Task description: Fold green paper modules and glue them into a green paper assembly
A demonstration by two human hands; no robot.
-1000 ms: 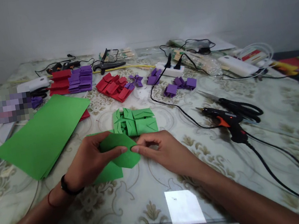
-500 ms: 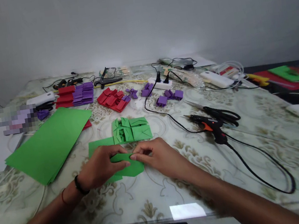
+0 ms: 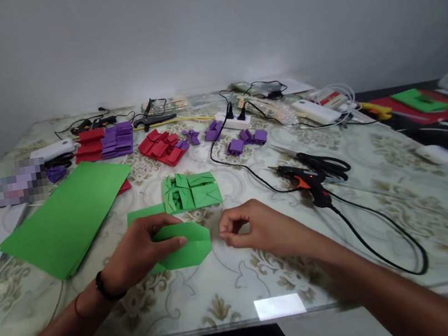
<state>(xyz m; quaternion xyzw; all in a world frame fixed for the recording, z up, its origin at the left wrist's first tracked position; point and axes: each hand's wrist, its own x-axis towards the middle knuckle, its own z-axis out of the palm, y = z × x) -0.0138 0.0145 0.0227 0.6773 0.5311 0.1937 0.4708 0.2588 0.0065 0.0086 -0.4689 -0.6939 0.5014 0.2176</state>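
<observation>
- Head view, left hand: its grip is closed down on the folded green paper; the thumb lies flat across the top of the piece and points right, while the fingers curl over its far left edge, pinning it to the tabletop; a dark band sits on the wrist
- Head view, right hand: its grip is drawn together, thumb and forefinger tip to tip, the other fingers curled in; nothing shows between the fingertips; the hand rests just beside the right tip of the paper, with a small gap between them
- The folded green paper lies flat near the front middle of the tabletop, between the two hands; its long axis runs left to right across the view; its right end comes to a blunt point towards the right hand; its left end is hidden under the left hand, and it partly overlaps a flat green sheet
- Just behind it lies a cluster of folded green pieces; a stack of green sheets lies to the left
- To the right, well apart from the hands, a glue gun lies with its black cord looping towards the front edge; scissors lie just behind it
- Further back lie red folded pieces and purple folded pieces
</observation>
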